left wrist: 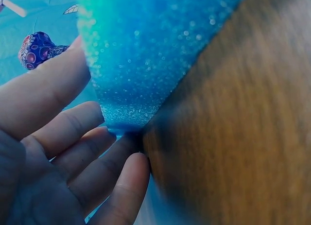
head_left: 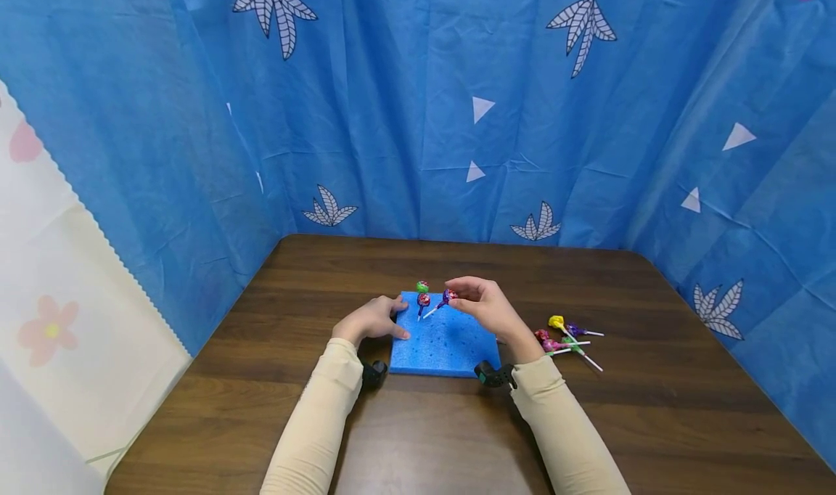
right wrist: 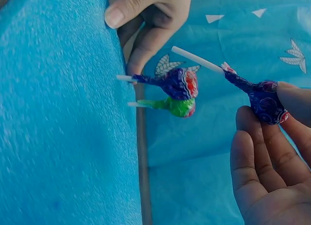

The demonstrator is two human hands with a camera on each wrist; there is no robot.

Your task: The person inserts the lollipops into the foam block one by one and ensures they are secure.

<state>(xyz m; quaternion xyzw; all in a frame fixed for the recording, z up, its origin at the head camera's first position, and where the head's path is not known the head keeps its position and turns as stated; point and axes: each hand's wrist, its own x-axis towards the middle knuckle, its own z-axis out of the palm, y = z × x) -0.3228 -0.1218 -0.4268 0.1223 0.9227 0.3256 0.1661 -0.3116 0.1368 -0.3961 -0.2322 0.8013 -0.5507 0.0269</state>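
Observation:
A blue foam board [head_left: 444,346] lies on the table. My left hand [head_left: 375,317] holds its left edge, thumb on top and the other fingers along the side in the left wrist view. My right hand [head_left: 480,303] pinches the wrapped head of a purple lollipop [right wrist: 266,101] between thumb and fingers. Its white stick points at the board, apart from it. Two lollipops stand in the foam near the far left corner: a dark purple-and-red one [right wrist: 177,84] and a green one [right wrist: 179,107], their sticks partly sunk in.
Right of the board lies a loose pile of several lollipops, including a yellow one [head_left: 556,321], a purple one [head_left: 575,330] and a pink one [head_left: 551,345]. Small holes dot the foam. A blue curtain [head_left: 418,117] hangs behind the wooden table [head_left: 418,422].

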